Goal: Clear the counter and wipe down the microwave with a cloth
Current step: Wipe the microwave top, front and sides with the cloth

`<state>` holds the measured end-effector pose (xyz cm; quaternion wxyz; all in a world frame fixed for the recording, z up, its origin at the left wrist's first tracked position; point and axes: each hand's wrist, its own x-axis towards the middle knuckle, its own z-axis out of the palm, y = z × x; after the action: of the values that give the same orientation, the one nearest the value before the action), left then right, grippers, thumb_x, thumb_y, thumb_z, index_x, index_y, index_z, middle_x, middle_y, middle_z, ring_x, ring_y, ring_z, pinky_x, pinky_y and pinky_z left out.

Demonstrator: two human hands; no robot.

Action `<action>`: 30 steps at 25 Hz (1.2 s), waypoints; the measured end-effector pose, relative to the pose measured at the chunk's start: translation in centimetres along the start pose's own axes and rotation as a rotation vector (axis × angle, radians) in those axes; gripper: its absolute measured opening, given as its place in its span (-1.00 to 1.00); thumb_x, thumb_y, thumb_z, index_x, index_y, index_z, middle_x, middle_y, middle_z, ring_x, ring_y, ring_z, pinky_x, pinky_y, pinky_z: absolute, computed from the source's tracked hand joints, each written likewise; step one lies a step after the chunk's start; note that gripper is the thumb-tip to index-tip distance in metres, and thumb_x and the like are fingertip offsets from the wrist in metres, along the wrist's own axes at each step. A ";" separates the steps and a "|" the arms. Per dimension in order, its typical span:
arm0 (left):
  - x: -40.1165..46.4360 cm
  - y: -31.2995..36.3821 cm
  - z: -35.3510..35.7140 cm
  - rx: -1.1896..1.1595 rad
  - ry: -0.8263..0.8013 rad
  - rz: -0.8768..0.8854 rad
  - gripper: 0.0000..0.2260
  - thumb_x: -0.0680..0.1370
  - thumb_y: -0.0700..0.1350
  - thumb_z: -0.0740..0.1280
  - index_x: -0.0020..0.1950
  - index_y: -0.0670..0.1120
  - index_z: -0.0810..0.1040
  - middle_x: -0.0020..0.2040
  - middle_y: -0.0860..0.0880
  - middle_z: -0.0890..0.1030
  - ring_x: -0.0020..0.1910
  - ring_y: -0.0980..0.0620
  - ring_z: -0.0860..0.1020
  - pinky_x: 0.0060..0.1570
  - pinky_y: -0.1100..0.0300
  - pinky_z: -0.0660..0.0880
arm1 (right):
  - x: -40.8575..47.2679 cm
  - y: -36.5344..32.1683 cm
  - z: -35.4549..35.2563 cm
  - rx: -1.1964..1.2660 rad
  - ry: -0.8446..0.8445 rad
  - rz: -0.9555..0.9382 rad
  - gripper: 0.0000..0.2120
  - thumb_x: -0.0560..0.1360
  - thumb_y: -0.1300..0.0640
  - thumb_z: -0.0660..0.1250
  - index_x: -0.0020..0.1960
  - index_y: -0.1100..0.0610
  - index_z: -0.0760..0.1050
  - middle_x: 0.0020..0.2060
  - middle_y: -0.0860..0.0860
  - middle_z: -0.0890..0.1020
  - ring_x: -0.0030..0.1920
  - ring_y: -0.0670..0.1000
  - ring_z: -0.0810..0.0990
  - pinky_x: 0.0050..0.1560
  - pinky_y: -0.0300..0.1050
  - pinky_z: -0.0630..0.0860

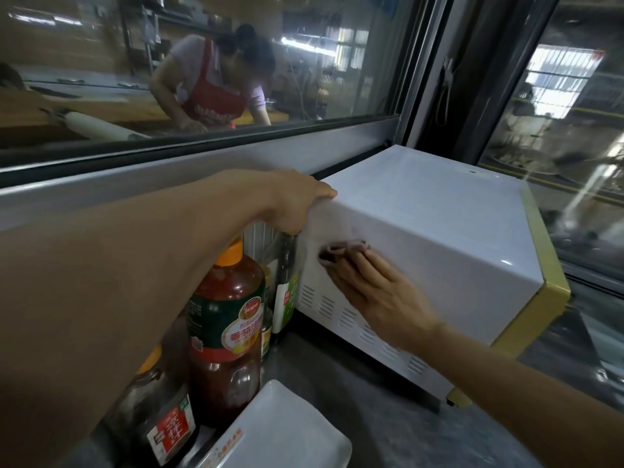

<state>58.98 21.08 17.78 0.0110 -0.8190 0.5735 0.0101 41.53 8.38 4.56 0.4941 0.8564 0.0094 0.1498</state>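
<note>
Head view: the left hand (297, 201) has its grip curled over the white microwave's (439, 238) top rear corner above the sauce bottles (226, 332); the right hand (378, 295), fingers flat, presses a cloth (341, 253) against the microwave's side on the surface (388, 413).

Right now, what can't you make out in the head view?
- Microwave front: faces away to the right; only its yellow edge shows.
- Cloth: motion-blurred, mostly covered by the right hand.
- Left hand fingers: curled over the microwave's rear top corner, partly hidden.
- Dark bottle behind the ketchup bottle: label too small.
- White tray: cut off by the bottom edge.
</note>
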 end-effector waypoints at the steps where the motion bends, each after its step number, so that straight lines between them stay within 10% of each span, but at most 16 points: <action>1: -0.1 0.1 -0.1 -0.006 -0.006 -0.002 -0.33 0.52 -0.26 0.27 0.53 0.07 0.05 0.50 -0.03 0.22 0.42 -0.09 0.27 0.34 0.06 0.27 | -0.2 0.1 -0.3 -0.005 -0.026 -0.066 -0.45 0.51 0.08 0.07 0.50 0.15 0.19 0.46 0.14 0.31 0.46 0.22 0.24 0.47 0.16 -0.02; 7: -0.2 0.1 -0.4 -0.046 -0.015 0.023 -0.43 0.46 -0.21 0.38 0.42 0.03 0.28 0.27 -0.09 0.47 0.19 -0.08 0.45 0.23 -0.02 0.43 | 4.9 2.6 -1.3 0.052 0.065 0.273 -0.40 0.48 0.13 0.00 0.52 0.14 0.11 0.46 0.15 0.26 0.47 0.27 0.18 0.49 0.17 -0.03; 12: -0.4 -0.2 -0.3 -0.040 -0.004 -0.007 -0.32 0.47 -0.25 0.35 0.51 -0.01 0.13 0.37 -0.12 0.38 0.28 -0.11 0.40 0.25 0.00 0.42 | 2.6 -1.3 -0.7 0.048 -0.159 0.009 -0.39 0.56 0.10 0.05 0.54 0.17 -0.07 0.54 0.15 -0.02 0.48 0.29 -0.24 0.39 0.19 -0.35; 18: -0.3 -0.2 -0.2 -0.082 -0.019 0.048 -0.49 0.46 -0.22 0.37 0.37 0.00 0.31 0.18 -0.08 0.50 0.16 -0.09 0.47 0.22 -0.04 0.44 | 5.6 1.7 -1.7 0.060 0.044 0.309 -0.41 0.47 0.07 0.08 0.50 0.11 0.19 0.49 0.12 0.25 0.49 0.24 0.15 0.50 0.19 -0.06; 24: -0.3 -0.2 0.4 -0.045 0.016 0.043 -0.42 0.43 -0.22 0.41 0.40 -0.06 0.27 0.19 -0.11 0.48 0.15 -0.08 0.46 0.17 0.01 0.46 | 3.2 -3.3 0.7 0.158 -0.189 0.023 -0.39 0.58 0.09 0.05 0.54 0.18 -0.10 0.54 0.14 -0.17 0.48 0.22 -0.34 0.32 0.19 -0.50; 30: -1.0 1.4 1.4 0.015 0.035 0.030 -0.09 0.32 -0.15 0.53 0.51 -0.06 0.04 0.49 -0.10 0.18 0.47 -0.09 0.19 0.38 -0.08 0.29 | 1.2 -1.0 -0.5 0.084 -0.096 0.129 -0.41 0.50 0.09 0.11 0.52 0.08 0.12 0.52 0.10 0.17 0.53 0.18 0.02 0.44 0.21 -0.37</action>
<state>57.27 21.60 16.45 0.0069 -0.8103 0.5860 -0.0084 42.67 9.55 4.27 0.4467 0.8814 -0.0631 0.1397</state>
